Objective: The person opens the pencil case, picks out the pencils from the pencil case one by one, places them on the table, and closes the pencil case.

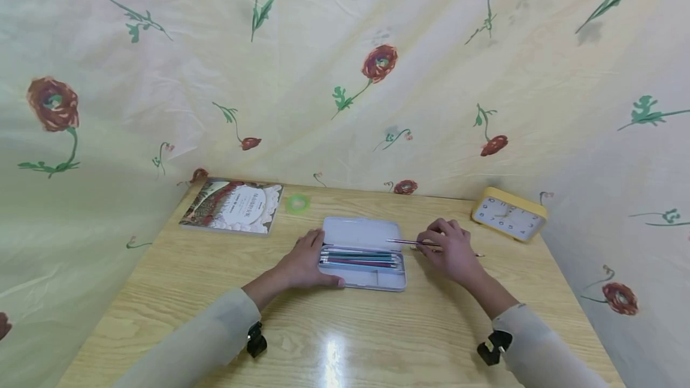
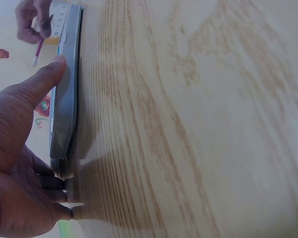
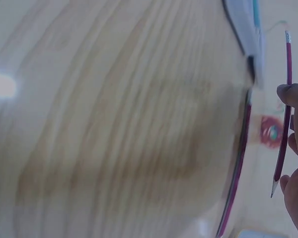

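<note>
A pale pencil case [image 1: 358, 279] lies on the table, its lid folded back, with several pencils [image 1: 358, 258] in the rear compartment. My left hand [image 1: 303, 263] grips the case's left end, thumb on the front edge and fingers at the side and back. In the left wrist view, the thumb presses on the case's grey side [image 2: 67, 99]. To the right of the case, my right hand [image 1: 451, 250] pinches a dark red pencil [image 3: 283, 144] above the table, its white-tipped end pointing toward the lid. A second dark red pencil [image 3: 238, 168] lies on the table beneath that hand.
A yellow clock [image 1: 509, 215] stands at the back right. At the back left lies a book [image 1: 232, 205], with a green ring [image 1: 288, 205] beside it, perhaps a tape roll. Flower-patterned cloth [image 1: 302, 76] hangs behind the wooden table [image 1: 377, 340].
</note>
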The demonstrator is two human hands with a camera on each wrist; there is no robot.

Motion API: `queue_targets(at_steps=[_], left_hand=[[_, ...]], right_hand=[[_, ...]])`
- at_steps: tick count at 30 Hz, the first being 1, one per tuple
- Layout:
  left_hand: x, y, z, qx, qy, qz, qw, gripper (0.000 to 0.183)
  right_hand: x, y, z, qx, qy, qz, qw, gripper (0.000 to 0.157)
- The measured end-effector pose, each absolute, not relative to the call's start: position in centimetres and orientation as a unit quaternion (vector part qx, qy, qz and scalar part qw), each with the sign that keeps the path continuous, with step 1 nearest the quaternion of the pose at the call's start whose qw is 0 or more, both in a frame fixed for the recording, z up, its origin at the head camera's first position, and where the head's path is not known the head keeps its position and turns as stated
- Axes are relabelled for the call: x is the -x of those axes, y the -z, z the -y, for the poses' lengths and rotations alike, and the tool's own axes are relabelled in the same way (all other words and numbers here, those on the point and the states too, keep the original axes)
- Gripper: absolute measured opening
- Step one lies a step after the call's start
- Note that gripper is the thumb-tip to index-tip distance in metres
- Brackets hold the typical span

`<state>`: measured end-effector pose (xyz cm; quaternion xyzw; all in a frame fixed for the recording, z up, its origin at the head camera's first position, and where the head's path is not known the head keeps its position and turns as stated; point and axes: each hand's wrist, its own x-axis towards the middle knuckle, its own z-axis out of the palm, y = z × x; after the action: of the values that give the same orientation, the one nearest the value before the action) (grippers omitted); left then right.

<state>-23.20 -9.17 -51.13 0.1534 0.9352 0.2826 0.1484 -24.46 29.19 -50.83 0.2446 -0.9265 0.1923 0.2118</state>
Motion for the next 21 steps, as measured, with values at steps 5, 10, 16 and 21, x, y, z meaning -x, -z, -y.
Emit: queue_targets(at_steps=[5, 10, 16, 21], left_hand=[[23.2, 51.2, 9.2, -0.153, -0.281, -0.935, 0.150, 0.140], [23.2, 51.2, 9.2, -0.153, -0.280, -0.936, 0.149, 0.140], [23.2, 51.3, 9.2, -0.152, -0.281, -0.936, 0.148, 0.140], [23.2, 51.3, 9.2, -0.150, -0.282, -0.936, 0.150, 0.140]], right_hand=[[24.0, 51.5, -31.4, -0.228, -0.182, 0.933, 0.213, 0.020], [23.7, 52.2, -33.1, -0.211, -0.167, 0.938, 0.217, 0.020], [23.5, 52.6, -34.1, -0.200, -0.142, 0.948, 0.203, 0.019], [23.4, 52.7, -34.2, -0.190, -0.130, 0.955, 0.189, 0.017]])
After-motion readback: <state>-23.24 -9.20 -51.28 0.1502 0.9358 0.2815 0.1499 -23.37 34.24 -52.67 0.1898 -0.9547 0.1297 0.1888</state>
